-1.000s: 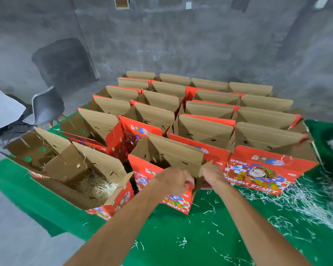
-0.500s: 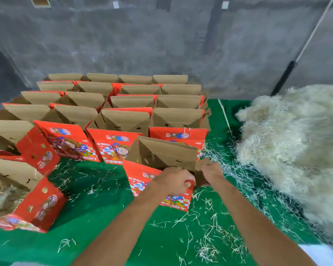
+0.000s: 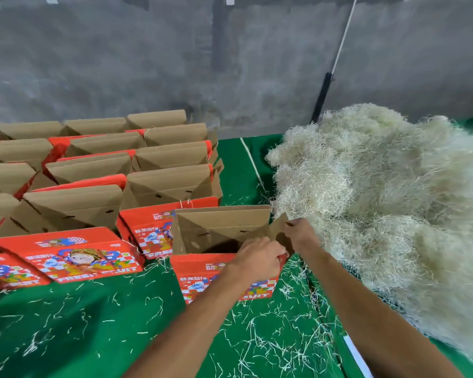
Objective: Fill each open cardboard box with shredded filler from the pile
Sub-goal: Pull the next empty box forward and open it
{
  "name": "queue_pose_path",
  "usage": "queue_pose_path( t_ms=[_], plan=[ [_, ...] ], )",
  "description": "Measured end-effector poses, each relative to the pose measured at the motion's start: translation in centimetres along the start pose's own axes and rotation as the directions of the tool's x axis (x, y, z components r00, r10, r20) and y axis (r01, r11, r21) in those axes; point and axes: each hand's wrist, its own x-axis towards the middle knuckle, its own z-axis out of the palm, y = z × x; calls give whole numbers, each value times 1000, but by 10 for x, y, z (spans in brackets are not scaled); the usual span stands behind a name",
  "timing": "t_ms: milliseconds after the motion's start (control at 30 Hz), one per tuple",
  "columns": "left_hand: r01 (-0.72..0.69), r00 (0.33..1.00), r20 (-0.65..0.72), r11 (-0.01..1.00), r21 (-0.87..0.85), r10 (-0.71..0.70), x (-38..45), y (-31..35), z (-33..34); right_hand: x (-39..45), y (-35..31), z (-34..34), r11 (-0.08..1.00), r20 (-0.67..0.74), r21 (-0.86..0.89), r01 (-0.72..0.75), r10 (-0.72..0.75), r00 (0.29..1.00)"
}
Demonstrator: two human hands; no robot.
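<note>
The left hand (image 3: 260, 259) is closed over the near rim of the open cardboard box (image 3: 221, 236), fingers curled on the red front wall, while the right hand (image 3: 298, 233) pinches the box's right side flap, thumb and fingers shut on the card. The box stands on the green table cover (image 3: 93, 323), just beside the pile of shredded filler (image 3: 380, 200) at the right, and its inside looks bare, though the dark floor of it is partly hidden behind the left hand. The risk from here is the light box tipping or sliding if either hand lets go unevenly, or the pinched flap folding inward and blocking the mouth when filler is brought across. Loose strands (image 3: 271, 336) already litter the cover, so more may spill short of the opening. To the left, rows of other open boxes (image 3: 93, 203) crowd close, leaving little room to shift this one that way. A pole (image 3: 322, 96) leans on the wall behind the pile.
</note>
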Motion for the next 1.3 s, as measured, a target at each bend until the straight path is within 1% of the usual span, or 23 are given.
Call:
queue_pose_path(
  t_ms=[67,133,200,267,333,400,433,467,533,567,600,633,667,700,733,800,833,867,967,1000,1133,1200,1300],
  plan=[
    [-3,1000,-19,1000,3,3,18,5,1,13,0,-9,999,-15,-41,35,-36,999],
    [15,999,-36,1000,16,-15,32,10,4,22,0,-15,985,-28,-147,94,-99,995],
    [37,999,-27,999,9,-37,43,13,7,27,-2,-19,956,-75,-260,138,-163,984],
    [79,996,-43,996,-42,-81,50,14,9,31,2,-23,888,-80,-383,254,-306,949],
    [167,983,-62,983,-82,-172,46,12,13,36,15,-20,777,59,-500,383,-411,910],
    [239,969,-46,967,-95,-244,39,7,19,36,32,-9,639,218,-611,467,-432,875],
    [255,967,11,962,-97,-255,36,3,22,38,41,-1,609,250,-622,491,-440,862],
    [284,956,109,951,-123,-271,34,1,24,40,47,6,638,255,-577,509,-452,855],
    [372,904,315,896,-244,-289,35,-3,26,43,52,15,739,234,-439,511,-455,859],
    [409,873,397,871,-273,-285,35,-3,28,44,53,17,753,229,-407,517,-464,856],
    [432,846,442,869,-241,-298,34,-5,34,45,52,17,742,229,-405,534,-483,845],
    [443,829,450,882,-164,-333,31,-6,42,46,50,17,722,226,-409,557,-512,829],
    [450,825,414,890,-69,-385,27,-7,52,46,47,17,716,226,-384,583,-539,811],
    [466,832,344,885,-6,-436,22,-8,63,44,44,18,734,218,-322,597,-556,802],
    [489,843,246,872,17,-478,18,-9,73,42,42,20,763,204,-241,600,-564,800],
    [505,863,-13,862,33,-505,15,-11,85,38,36,27,809,224,-155,568,-531,817],
    [510,858,-103,859,46,-504,15,-11,89,36,36,32,815,239,-142,562,-523,818],
    [516,851,-154,854,64,-502,14,-11,93,36,37,38,821,244,-117,558,-521,818],
    [527,839,-224,842,115,-495,12,-14,105,32,43,49,894,229,118,433,-449,864],
    [540,828,-250,833,119,-501,13,-15,108,33,45,50,908,222,163,386,-415,883],
    [585,776,-341,808,74,-531,18,-14,111,36,46,53,932,212,213,294,-338,917],
    [577,781,-327,815,51,-532,22,-11,110,35,44,52,938,220,244,246,-300,928],
    [524,815,-310,851,30,-490,38,-12,101,37,36,38,950,182,267,161,-214,960]
  ],
)
